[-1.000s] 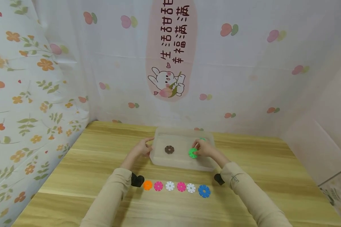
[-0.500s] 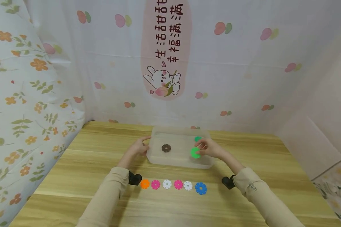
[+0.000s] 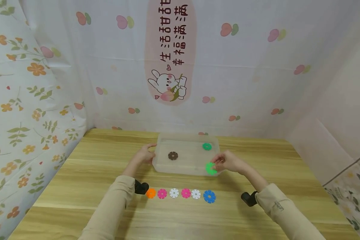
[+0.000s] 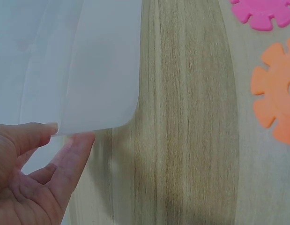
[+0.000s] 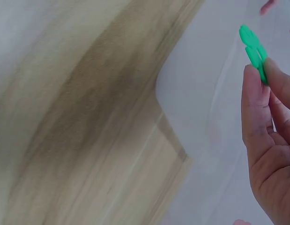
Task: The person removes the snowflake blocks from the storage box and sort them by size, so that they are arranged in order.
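My right hand (image 3: 230, 161) pinches a bright green snowflake disc (image 3: 210, 169) between thumb and fingertips, over the front right of a translucent plastic box (image 3: 180, 170). The right wrist view has the same green disc (image 5: 251, 47) nearly edge-on. At the box's left end, my left hand (image 3: 143, 155) holds the wall; in the left wrist view its thumb (image 4: 39, 133) lies at the rim and its fingers are against the outside. Inside the box lie a brown disc (image 3: 173, 155) and a darker green disc (image 3: 207, 146).
In front of the box a row of discs lies flat on the wooden table (image 3: 108, 160): orange (image 3: 151, 193), pink and white ones, and a larger blue disc (image 3: 209, 196) at the right end. A printed curtain (image 3: 108, 83) hangs behind the table.
My right hand has lifted the bright green disc and drawn it right and toward the front wall of the box, uncovering the darker green disc. My left hand stays at the box's end.
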